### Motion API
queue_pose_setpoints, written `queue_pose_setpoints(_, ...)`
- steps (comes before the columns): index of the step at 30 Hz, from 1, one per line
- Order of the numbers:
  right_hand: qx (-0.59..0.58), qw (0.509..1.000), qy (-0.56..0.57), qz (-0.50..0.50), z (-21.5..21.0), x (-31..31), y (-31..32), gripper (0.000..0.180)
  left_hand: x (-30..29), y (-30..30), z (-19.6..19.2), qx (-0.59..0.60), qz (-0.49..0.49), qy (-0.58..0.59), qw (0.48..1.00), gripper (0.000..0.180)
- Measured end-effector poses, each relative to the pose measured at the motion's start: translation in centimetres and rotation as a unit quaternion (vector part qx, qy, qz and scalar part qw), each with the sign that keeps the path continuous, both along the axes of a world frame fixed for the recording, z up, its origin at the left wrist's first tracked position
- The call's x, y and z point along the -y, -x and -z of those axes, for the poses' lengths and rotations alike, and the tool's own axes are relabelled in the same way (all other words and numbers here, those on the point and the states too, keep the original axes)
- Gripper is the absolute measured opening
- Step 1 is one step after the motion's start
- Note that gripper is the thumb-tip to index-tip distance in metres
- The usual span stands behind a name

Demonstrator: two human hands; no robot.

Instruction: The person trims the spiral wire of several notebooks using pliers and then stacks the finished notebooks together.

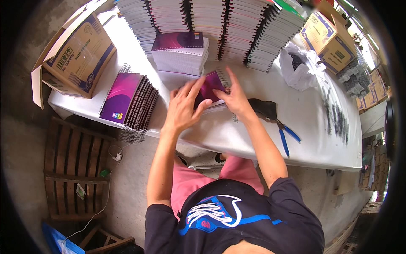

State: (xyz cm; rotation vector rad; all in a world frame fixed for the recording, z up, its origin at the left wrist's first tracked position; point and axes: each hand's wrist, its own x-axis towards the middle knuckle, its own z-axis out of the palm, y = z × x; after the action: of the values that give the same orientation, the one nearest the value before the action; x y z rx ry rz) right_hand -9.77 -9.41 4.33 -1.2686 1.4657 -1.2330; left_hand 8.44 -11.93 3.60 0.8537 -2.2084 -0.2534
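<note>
purple notebook [210, 86], glossy cover, flat on table [304, 110]

Bright, even daylight fills the scene, strongest up and to the right of the fingers [202, 89], where the background nearly washes out and the white counter [308, 114] glares pale. Shadows are soft: a faint one lies under the hands, and the floor below the counter's near edge is dimmer. The fisheye lens bends the counter's edges and stacked notebooks [211, 25] toward a black round rim, and detail softens far from the fingers.
</note>
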Motion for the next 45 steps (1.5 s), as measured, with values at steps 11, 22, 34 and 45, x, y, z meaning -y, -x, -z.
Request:
queue_pose_setpoints(11, 0.030, 0.989, -0.001, -0.144, -1.4, -11.9, 4.1, 0.062, -10.0, 1.0, 3.2, 0.123, -0.127, 0.098, 0.979, 0.057)
queue_pose_setpoints(22, -0.171, 0.981, 0.038, -0.088, -3.2, -13.4, 4.6, 0.029, -10.0, 5.3, 5.6, -0.069, -0.269, 0.139, 0.950, 0.061)
queue_pose_setpoints(34, -0.230, 0.962, 0.146, -0.031, -1.7, -11.4, 3.4, 0.027, -9.6, 5.1, 4.8, -0.061, -0.254, 0.118, 0.958, 0.055)
queue_pose_setpoints(45, -0.197, 0.969, 0.133, -0.060, -1.7, -11.2, 4.3, 0.026, -9.9, 5.6, 2.7, -0.060, -0.238, 0.097, 0.964, 0.041)
